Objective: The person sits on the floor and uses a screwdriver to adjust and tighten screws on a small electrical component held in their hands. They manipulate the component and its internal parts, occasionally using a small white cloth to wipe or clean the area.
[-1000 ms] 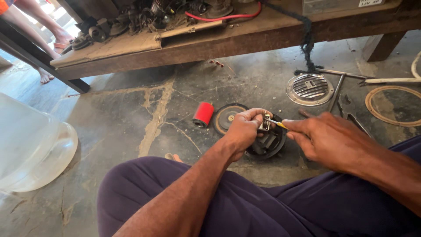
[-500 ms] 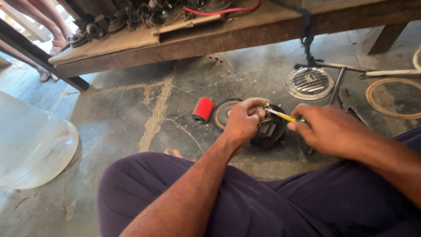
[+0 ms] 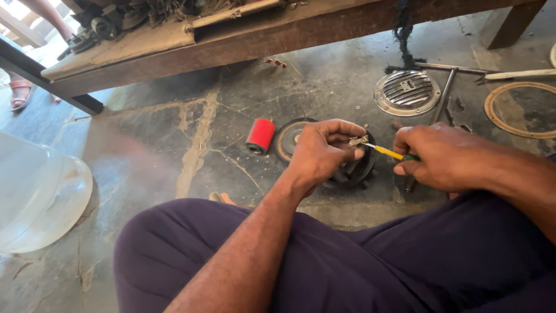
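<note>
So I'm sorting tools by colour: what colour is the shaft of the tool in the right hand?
Yellow: the thin tool shaft shows best in the head view.

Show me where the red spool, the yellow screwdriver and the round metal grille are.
red spool (image 3: 261, 134), head view, middle of its red side
yellow screwdriver (image 3: 388, 152), head view, yellow shaft
round metal grille (image 3: 406, 93), head view, slotted centre

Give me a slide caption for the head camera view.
Left hand pinches a small metal part while right hand holds a yellow-shafted screwdriver to it.
</note>
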